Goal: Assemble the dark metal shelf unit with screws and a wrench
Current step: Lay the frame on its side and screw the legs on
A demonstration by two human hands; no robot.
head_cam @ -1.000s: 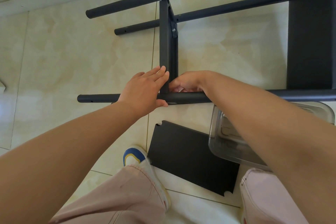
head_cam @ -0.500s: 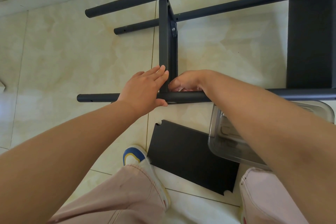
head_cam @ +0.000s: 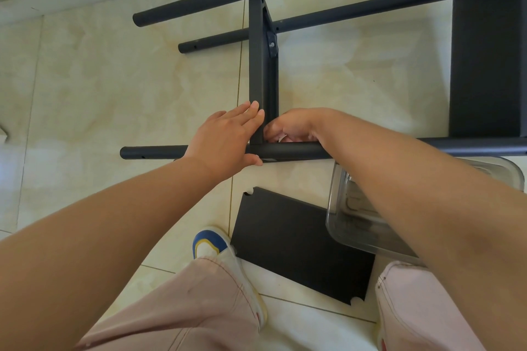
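Left grip (head_cam: 228, 138) flat, fingers extended, pressed on near tube (head_cam: 293, 151) at crossbar (head_cam: 258, 65) joint. Right grip (head_cam: 293, 127) curled behind same joint, contents hidden. Shelf frame lying on tiled floor (head_cam: 114, 80); loose panel (head_cam: 296, 242), clear tub (head_cam: 353, 219) near feet.

One camera only, worn on the person's head, looking steeply down and forward from close above. Both forearms reach away from it; the fingers (head_cam: 251, 114) sit mid-frame, floor (head_cam: 114, 88) beyond, knees beneath.
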